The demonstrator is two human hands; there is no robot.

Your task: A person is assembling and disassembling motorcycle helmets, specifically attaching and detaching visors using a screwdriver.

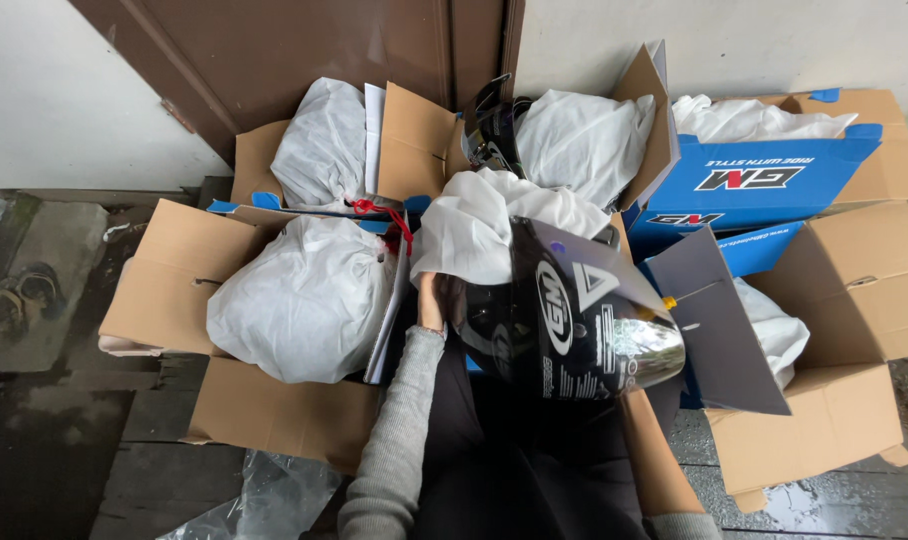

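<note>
I hold a glossy black helmet (pixel 564 325) with a mirrored visor (pixel 646 350) over my lap. A white cloth bag (pixel 484 225) is bunched over its far side. My left hand (pixel 432 300) grips the helmet's left edge, just under the cloth, grey sleeve down to the wrist. My right hand is hidden behind the helmet; only its forearm (pixel 654 450) shows below the visor, and it appears to support the helmet from beneath.
Open cardboard boxes ring me: one at left (pixel 174 270) holds a helmet in a white bag (pixel 304 300), others behind (pixel 324 150) and at right (pixel 854 290). A blue box flap (pixel 764 180) stands at back right. Clear plastic (pixel 274 495) lies on the wet floor.
</note>
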